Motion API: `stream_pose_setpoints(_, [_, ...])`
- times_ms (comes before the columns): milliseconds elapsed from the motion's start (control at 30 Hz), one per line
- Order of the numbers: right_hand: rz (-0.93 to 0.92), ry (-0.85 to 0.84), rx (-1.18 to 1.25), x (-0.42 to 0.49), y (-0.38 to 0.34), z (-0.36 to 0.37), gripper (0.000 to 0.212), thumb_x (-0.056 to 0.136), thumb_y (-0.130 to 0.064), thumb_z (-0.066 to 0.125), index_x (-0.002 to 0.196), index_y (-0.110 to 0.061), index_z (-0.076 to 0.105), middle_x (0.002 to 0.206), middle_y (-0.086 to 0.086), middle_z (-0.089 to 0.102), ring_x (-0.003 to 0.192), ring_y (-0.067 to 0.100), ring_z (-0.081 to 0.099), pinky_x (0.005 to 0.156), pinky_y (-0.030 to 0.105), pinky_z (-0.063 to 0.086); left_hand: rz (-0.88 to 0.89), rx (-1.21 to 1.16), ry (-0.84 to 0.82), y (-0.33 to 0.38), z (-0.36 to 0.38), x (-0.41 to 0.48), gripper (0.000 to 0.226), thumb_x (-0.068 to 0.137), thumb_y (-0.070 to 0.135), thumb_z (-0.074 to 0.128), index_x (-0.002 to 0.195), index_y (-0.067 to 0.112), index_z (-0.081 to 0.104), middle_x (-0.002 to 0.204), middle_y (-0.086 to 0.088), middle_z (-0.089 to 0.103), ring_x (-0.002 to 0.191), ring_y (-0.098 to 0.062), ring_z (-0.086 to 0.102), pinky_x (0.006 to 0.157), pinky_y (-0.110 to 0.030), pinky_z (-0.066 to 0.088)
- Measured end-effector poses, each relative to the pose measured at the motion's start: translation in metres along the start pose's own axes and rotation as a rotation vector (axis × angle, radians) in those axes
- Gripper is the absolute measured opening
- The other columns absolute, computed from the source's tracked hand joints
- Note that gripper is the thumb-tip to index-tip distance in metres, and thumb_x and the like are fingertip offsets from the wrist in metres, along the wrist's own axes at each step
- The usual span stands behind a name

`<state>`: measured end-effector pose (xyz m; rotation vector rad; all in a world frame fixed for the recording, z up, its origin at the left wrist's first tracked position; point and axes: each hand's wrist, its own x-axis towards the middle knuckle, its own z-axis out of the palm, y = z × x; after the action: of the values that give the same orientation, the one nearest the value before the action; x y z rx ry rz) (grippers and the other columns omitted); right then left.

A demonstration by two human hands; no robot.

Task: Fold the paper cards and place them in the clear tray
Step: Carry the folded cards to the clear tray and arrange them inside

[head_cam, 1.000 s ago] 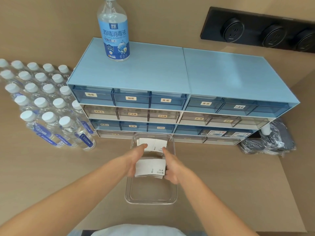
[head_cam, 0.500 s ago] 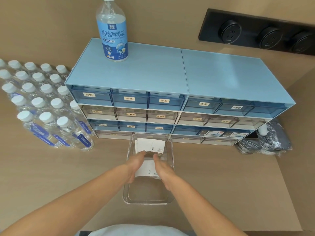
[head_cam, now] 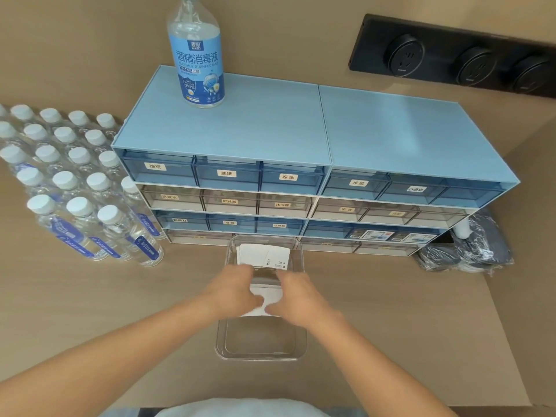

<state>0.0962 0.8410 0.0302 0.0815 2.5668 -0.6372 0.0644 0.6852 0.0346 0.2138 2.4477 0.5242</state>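
Note:
A clear tray (head_cam: pixel 261 355) lies on the brown table in front of the drawer unit. At its far end leans a stack of folded white paper cards (head_cam: pixel 264 256). Over the tray's middle, my left hand (head_cam: pixel 233 291) and my right hand (head_cam: pixel 296 299) both grip one white paper card (head_cam: pixel 266 296) between them. The hands cover most of that card, and only a narrow strip of it shows. The tray's near half holds nothing.
A blue drawer unit (head_cam: pixel 270 136) with labelled drawers stands just behind the tray, with a disinfectant bottle (head_cam: pixel 197 52) on top. Several water bottles (head_cam: pixel 75 188) crowd the left. A dark wrapped bundle (head_cam: pixel 469 251) lies at right. A black socket strip (head_cam: pixel 457 58) is on the wall.
Both hands have closed in on the card and lowered it into the tray's middle. The visible part of the card has shrunk as the hands came together.

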Motion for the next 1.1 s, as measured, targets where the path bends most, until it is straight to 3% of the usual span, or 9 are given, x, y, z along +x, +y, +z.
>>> stream_pose_setpoints(33, [-0.051, -0.026, -0.094, -0.001, -0.001, 0.003, 0.062, 0.072, -0.022, 0.082, 0.124, -0.006, 0.052, 0.124, 0.011, 0.056, 0.116, 0.031, 0.056, 0.088, 0.037, 0.052, 0.054, 0.123, -0.006, 0.001, 0.008, -0.002, 0.05, 0.077, 0.039, 0.071, 0.116, 0.012, 0.055, 0.11, -0.006, 0.061, 0.098, -0.023, 0.059, 0.074, -0.029, 0.048])
stream_pose_setpoints(133, [-0.123, -0.075, -0.35, 0.001, 0.0, 0.02, 0.084, 0.068, -0.015, 0.087, 0.136, 0.001, 0.039, 0.138, 0.016, 0.045, 0.131, 0.031, 0.043, 0.105, 0.038, 0.043, 0.126, 0.476, -0.019, 0.003, 0.039, -0.002, 0.063, 0.077, 0.028, 0.076, 0.126, 0.004, 0.045, 0.127, -0.014, 0.053, 0.119, -0.03, 0.051, 0.095, -0.036, 0.044])
stream_pose_setpoints(233, [-0.158, -0.04, -0.452, 0.004, 0.005, 0.033, 0.081, 0.072, -0.01, 0.083, 0.138, 0.003, 0.037, 0.141, 0.017, 0.042, 0.136, 0.03, 0.036, 0.108, 0.037, 0.038, 0.126, 0.664, 0.06, 0.006, 0.051, 0.002, 0.058, 0.082, 0.003, 0.066, 0.133, -0.005, 0.039, 0.133, -0.02, 0.048, 0.129, -0.034, 0.044, 0.103, -0.039, 0.039])
stream_pose_setpoints(333, [-0.146, 0.012, -0.436, 0.007, 0.006, 0.036, 0.063, 0.078, 0.0, 0.075, 0.133, 0.0, 0.043, 0.137, 0.015, 0.047, 0.129, 0.03, 0.045, 0.1, 0.038, 0.043, 0.133, 0.692, 0.061, 0.005, 0.049, 0.008, 0.049, 0.083, -0.01, 0.055, 0.13, -0.005, 0.043, 0.131, -0.019, 0.052, 0.127, -0.033, 0.047, 0.102, -0.038, 0.041])
stream_pose_setpoints(533, [-0.084, -0.001, -0.402, 0.016, 0.001, 0.03, 0.047, 0.077, 0.006, 0.071, 0.121, -0.001, 0.056, 0.122, 0.019, 0.062, 0.11, 0.038, 0.062, 0.085, 0.039, 0.051, 0.115, 0.593, 0.033, -0.001, 0.04, 0.018, 0.04, 0.083, -0.007, 0.06, 0.12, 0.003, 0.055, 0.122, -0.015, 0.062, 0.116, -0.033, 0.06, 0.092, -0.037, 0.049])
stream_pose_setpoints(800, [-0.098, -0.008, -0.4, 0.026, 0.003, 0.028, 0.034, 0.08, 0.0, 0.066, 0.114, -0.006, 0.063, 0.116, 0.017, 0.065, 0.109, 0.036, 0.064, 0.087, 0.04, 0.052, 0.12, 0.56, -0.042, -0.004, 0.031, 0.031, 0.038, 0.082, 0.01, 0.069, 0.119, 0.006, 0.06, 0.122, -0.016, 0.063, 0.115, -0.034, 0.061, 0.093, -0.037, 0.05])
stream_pose_setpoints(1100, [-0.118, 0.008, -0.453, 0.026, 0.004, 0.036, 0.047, 0.077, 0.0, 0.073, 0.12, -0.006, 0.055, 0.12, 0.014, 0.064, 0.112, 0.035, 0.061, 0.087, 0.041, 0.052, 0.124, 0.595, 0.002, -0.006, 0.041, 0.035, 0.042, 0.08, 0.005, 0.07, 0.12, 0.007, 0.057, 0.121, -0.014, 0.064, 0.115, -0.034, 0.061, 0.093, -0.039, 0.051])
